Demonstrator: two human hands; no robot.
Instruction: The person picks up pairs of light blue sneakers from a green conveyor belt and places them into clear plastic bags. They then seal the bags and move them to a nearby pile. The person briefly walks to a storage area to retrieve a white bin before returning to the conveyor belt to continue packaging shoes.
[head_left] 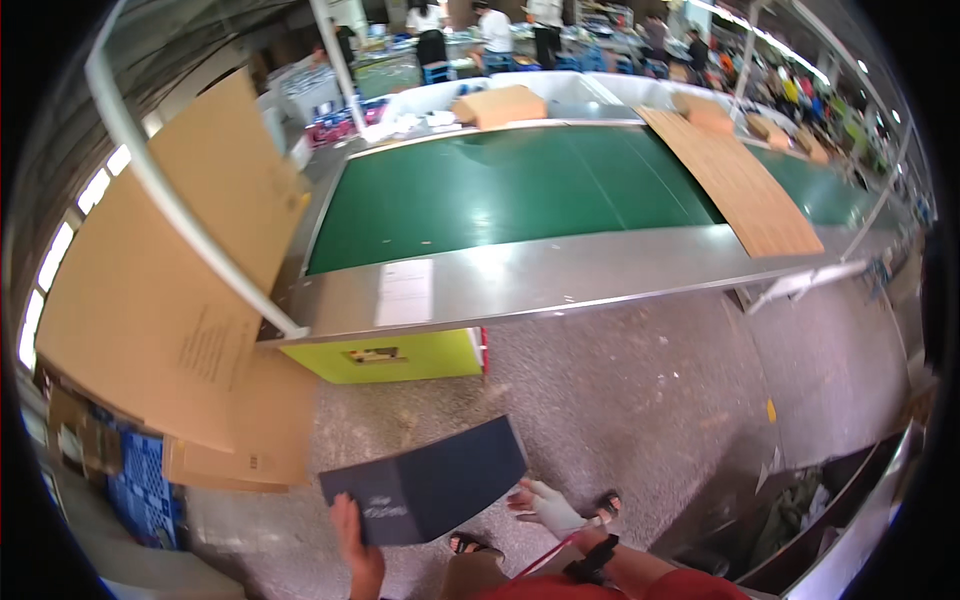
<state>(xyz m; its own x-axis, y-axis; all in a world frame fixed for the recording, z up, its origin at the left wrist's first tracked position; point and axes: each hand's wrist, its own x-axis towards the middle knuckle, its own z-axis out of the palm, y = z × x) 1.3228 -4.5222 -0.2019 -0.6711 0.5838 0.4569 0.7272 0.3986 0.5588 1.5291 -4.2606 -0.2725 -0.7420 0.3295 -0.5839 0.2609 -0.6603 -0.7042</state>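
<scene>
Dark blue flat card box (425, 482) held low over the speckled floor (620, 400), left hand (357, 535) pinching its near edge, right hand (545, 505) open beside its right corner, green belt table (510, 190) ahead

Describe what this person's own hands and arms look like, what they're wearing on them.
The left hand is bare, with no glove and no sleeve showing on the forearm. The right hand wears a thin white glove. At the right wrist sits a black strap or band, with a thin red cord running from it toward the body. A red sleeve covers the upper part of the right arm.
</scene>
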